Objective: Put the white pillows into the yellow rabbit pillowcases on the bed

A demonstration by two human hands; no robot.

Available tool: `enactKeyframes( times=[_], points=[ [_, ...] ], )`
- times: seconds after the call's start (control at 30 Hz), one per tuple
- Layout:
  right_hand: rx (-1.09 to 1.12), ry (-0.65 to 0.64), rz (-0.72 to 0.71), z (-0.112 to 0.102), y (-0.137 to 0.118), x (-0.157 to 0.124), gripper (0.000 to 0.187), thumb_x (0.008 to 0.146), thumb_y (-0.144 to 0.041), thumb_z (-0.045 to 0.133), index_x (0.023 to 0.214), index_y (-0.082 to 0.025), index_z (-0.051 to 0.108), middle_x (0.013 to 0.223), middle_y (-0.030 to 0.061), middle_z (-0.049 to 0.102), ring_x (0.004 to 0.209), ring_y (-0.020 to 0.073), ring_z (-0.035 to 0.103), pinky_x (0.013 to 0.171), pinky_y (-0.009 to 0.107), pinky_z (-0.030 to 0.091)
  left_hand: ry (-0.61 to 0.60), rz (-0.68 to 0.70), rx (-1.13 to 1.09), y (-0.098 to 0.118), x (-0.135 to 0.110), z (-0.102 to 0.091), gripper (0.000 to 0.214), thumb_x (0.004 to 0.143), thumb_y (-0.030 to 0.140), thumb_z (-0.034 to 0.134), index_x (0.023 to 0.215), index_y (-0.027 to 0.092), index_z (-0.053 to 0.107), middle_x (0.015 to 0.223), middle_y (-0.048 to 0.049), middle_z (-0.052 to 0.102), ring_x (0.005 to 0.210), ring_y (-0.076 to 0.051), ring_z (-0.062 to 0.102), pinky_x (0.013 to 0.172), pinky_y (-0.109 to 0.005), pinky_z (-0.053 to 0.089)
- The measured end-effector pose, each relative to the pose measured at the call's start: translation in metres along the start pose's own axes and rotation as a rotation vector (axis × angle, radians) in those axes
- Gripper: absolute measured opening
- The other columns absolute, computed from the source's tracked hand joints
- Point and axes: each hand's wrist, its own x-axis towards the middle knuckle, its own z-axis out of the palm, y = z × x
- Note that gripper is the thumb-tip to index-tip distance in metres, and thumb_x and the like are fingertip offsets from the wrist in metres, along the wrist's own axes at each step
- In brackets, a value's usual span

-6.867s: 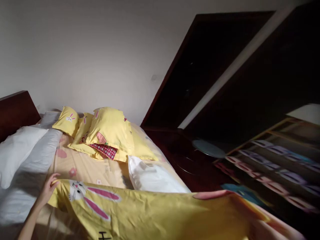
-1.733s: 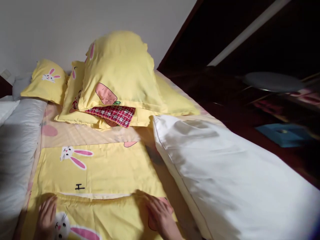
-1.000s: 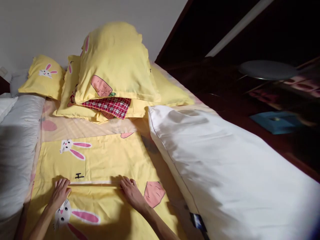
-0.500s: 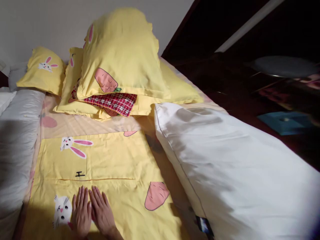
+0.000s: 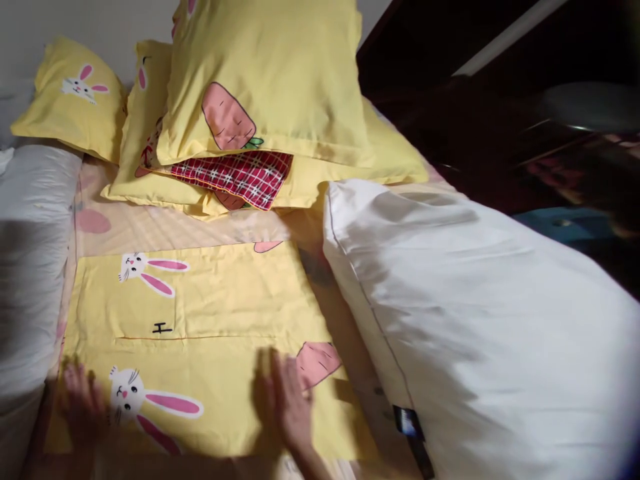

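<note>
A yellow pillowcase (image 5: 230, 380) printed with white rabbits and a pink carrot lies spread flat on the bed, with a seam or opening edge running across it. Over its left edge is my left hand (image 5: 83, 403), blurred, fingers stretched out and holding nothing. My right hand (image 5: 293, 400), also somewhat blurred, is by the carrot print on the right side, fingers extended and nothing in them. A dark shadow falls beside the right hand; whether either palm touches the fabric I cannot tell.
Yellow pillows (image 5: 280, 80) are piled at the head of the bed, with a red plaid cloth (image 5: 240, 175) beneath the top one. A smaller rabbit pillow (image 5: 75, 107) stands left. White bedding (image 5: 30, 220) borders the left; a large white pillow (image 5: 460, 300) lies right.
My hands were side by side near the lower rabbit print. They have parted, the left to the left edge and the right toward the carrot. The view has shifted slightly downward.
</note>
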Motion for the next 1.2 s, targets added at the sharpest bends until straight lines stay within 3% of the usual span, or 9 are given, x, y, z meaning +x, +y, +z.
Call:
enactKeyframes(
  times=[0.1, 0.2, 0.3, 0.43, 0.53, 0.73, 0.83, 1.07, 1.2],
  points=[
    [0.196, -0.154, -0.350, 0.019, -0.106, -0.007, 0.073, 0.090, -0.018, 0.038, 0.157, -0.021, 0.011, 0.155, 0.0099, 0.040, 0.143, 0.0263, 0.036, 0.114, 0.047, 0.029, -0.108, 0.206, 0.015, 0.094, 0.003, 0.020, 0.071, 0.092, 0.018, 0.041, 0.156, 0.017, 0.011, 0.158, -0.0153, 0.034, 0.150, -0.029, 0.023, 0.120, -0.061, 0.024],
    [0.256, -0.233, -0.490, 0.034, -0.145, 0.004, 0.070, 0.091, -0.023, 0.043, 0.156, -0.021, 0.016, 0.156, 0.0087, 0.038, 0.144, 0.0248, 0.035, 0.114, 0.045, 0.030, -0.299, 0.381, -0.010, 0.140, 0.018, 0.037, 0.067, 0.092, 0.023, 0.043, 0.155, 0.023, 0.021, 0.156, -0.0055, 0.039, 0.147, -0.022, 0.032, 0.125, -0.045, 0.018],
    [0.131, -0.188, -0.379, 0.029, -0.080, 0.024, 0.067, 0.096, -0.027, 0.042, 0.156, -0.024, 0.013, 0.155, 0.0089, 0.039, 0.143, 0.0246, 0.036, 0.116, 0.047, 0.026, -0.279, 0.276, -0.019, 0.105, 0.041, 0.041, 0.063, 0.094, 0.032, 0.044, 0.154, 0.027, 0.024, 0.156, -0.0069, 0.038, 0.144, -0.025, 0.036, 0.122, -0.050, 0.019],
    [-0.074, -0.122, -0.231, -0.008, 0.059, 0.034, 0.066, 0.098, -0.030, 0.039, 0.157, -0.025, 0.009, 0.153, 0.0104, 0.042, 0.141, 0.0241, 0.040, 0.116, 0.045, 0.025, -0.129, 0.008, 0.025, 0.002, 0.044, 0.026, 0.059, 0.096, 0.032, 0.041, 0.153, 0.023, 0.027, 0.157, -0.0140, 0.034, 0.145, -0.028, 0.035, 0.118, -0.055, 0.024],
    [-0.112, -0.121, -0.164, -0.024, 0.080, 0.017, 0.065, 0.099, -0.032, 0.038, 0.157, -0.026, 0.010, 0.154, 0.0096, 0.041, 0.142, 0.0242, 0.039, 0.115, 0.044, 0.026, -0.043, 0.042, 0.028, -0.024, 0.020, 0.011, 0.062, 0.095, 0.029, 0.042, 0.153, 0.018, 0.025, 0.157, -0.0175, 0.033, 0.146, -0.031, 0.032, 0.118, -0.057, 0.025],
    [0.166, -0.203, -0.315, 0.009, -0.112, -0.040, 0.067, 0.094, -0.019, 0.034, 0.157, -0.022, 0.012, 0.152, 0.0074, 0.045, 0.141, 0.0233, 0.039, 0.110, 0.045, 0.035, -0.146, 0.230, -0.067, 0.118, -0.044, 0.025, 0.072, 0.089, 0.013, 0.041, 0.156, 0.015, 0.014, 0.156, -0.0151, 0.037, 0.147, -0.027, 0.031, 0.117, -0.054, 0.032],
    [0.205, -0.262, -0.416, 0.019, -0.149, -0.054, 0.066, 0.094, -0.021, 0.037, 0.157, -0.022, 0.016, 0.152, 0.0065, 0.044, 0.139, 0.0235, 0.042, 0.110, 0.045, 0.035, -0.245, 0.194, -0.021, 0.143, -0.058, 0.033, 0.068, 0.091, 0.018, 0.042, 0.155, 0.021, 0.020, 0.151, -0.0148, 0.046, 0.140, -0.028, 0.043, 0.115, -0.054, 0.033],
    [-0.073, -0.096, 0.032, -0.020, 0.056, -0.069, 0.066, 0.097, -0.031, 0.037, 0.157, -0.025, 0.011, 0.152, 0.0129, 0.044, 0.139, 0.0313, 0.041, 0.107, 0.054, 0.035, -0.157, -0.023, 0.073, -0.052, -0.064, -0.006, 0.060, 0.089, 0.026, 0.038, 0.149, 0.023, 0.034, 0.158, -0.0156, 0.034, 0.151, -0.036, 0.003, 0.111, -0.075, 0.025],
    [-0.059, -0.065, 0.080, -0.032, 0.107, -0.077, 0.062, 0.097, -0.032, 0.033, 0.157, -0.025, 0.016, 0.148, 0.0149, 0.048, 0.135, 0.0320, 0.046, 0.100, 0.051, 0.040, -0.142, 0.007, 0.068, -0.090, -0.066, -0.024, 0.066, 0.088, 0.024, 0.039, 0.152, 0.016, 0.027, 0.155, -0.0217, 0.036, 0.149, -0.040, 0.010, 0.111, -0.072, 0.030]
  ],
)
